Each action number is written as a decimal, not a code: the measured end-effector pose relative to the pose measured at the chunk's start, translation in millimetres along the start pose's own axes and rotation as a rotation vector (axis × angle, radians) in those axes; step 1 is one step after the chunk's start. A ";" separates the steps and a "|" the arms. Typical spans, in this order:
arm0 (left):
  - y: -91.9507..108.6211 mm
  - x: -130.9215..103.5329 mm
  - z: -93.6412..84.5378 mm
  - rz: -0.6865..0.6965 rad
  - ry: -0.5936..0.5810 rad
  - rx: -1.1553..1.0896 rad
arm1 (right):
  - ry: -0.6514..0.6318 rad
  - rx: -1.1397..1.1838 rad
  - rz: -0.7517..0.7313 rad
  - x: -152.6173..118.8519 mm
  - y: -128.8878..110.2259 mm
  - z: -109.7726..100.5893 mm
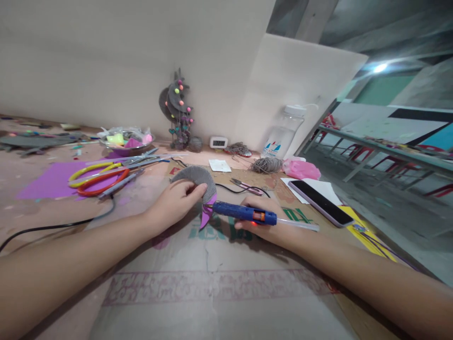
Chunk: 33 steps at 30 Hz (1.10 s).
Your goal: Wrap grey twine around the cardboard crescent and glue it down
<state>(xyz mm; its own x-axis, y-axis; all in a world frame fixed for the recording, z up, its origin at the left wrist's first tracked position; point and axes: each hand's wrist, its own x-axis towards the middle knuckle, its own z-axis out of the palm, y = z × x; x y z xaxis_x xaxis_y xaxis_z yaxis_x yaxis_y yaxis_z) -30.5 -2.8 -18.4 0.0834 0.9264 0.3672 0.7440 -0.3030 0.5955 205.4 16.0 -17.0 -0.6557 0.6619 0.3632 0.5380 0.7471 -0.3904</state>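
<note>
My left hand [182, 200] pinches a crescent moon [203, 177] wrapped in grey yarn, thumb on its front face. The lower tip of the crescent is bare purple [206, 218] and not covered by yarn. In my right hand [262, 215] is a blue glue gun [240, 212], its nozzle pointing left and meeting the crescent where grey yarn and purple tip join. A clear glue stick [297, 225] sticks out of the gun's back end. Whether the nozzle touches the surface I cannot tell. Both hands are above a printed cardboard sheet [219, 311].
Scissors with yellow and orange handles [103, 185] lie on purple sheets [46, 182] at left. Behind are a bowl [123, 148], a decorated grey moon hanging [177, 104], a small digital clock [218, 142], yarn [266, 165] and a water bottle [283, 134]. A phone [320, 202] rests at right.
</note>
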 end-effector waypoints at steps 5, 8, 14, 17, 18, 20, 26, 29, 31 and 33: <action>-0.7 0.2 -0.2 -0.009 0.001 -0.002 | -0.007 -0.001 0.016 -0.2 0.1 -0.2; -1.6 0.7 0.5 -0.011 -0.010 -0.012 | -0.019 -0.005 0.026 0.0 -0.7 -1.5; -1.6 0.7 0.3 -0.018 -0.009 -0.027 | -0.037 -0.004 0.091 -0.2 -1.8 -2.4; -1.1 0.4 0.2 -0.021 -0.011 -0.026 | -0.037 -0.003 0.085 -0.3 -1.5 -1.9; -1.0 0.4 0.3 -0.021 -0.011 -0.024 | -0.035 -0.002 0.080 -0.2 -1.4 -1.7; -0.8 0.5 0.4 -0.025 -0.009 -0.022 | -0.029 0.003 0.070 0.1 -1.2 -1.7; 1.0 0.1 -0.1 -0.059 -0.016 -0.032 | -0.017 -0.012 0.045 0.2 -0.4 -2.1; 1.7 -0.5 -0.4 -0.083 -0.028 -0.056 | 0.012 -0.042 0.013 -0.2 0.5 -2.1; 1.7 -0.8 -0.4 -0.099 -0.033 -0.066 | 0.023 -0.054 0.008 -0.6 1.5 -2.4; 1.4 -1.0 -0.4 -0.104 -0.028 -0.070 | 0.016 -0.053 0.025 -1.0 2.8 -2.8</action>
<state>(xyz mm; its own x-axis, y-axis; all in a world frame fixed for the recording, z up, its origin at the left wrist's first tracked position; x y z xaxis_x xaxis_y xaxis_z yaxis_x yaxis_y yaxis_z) -29.8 -4.3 -17.6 0.0272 0.9591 0.2817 0.7018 -0.2189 0.6779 209.1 17.6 -16.1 -0.6332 0.6811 0.3676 0.5820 0.7321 -0.3540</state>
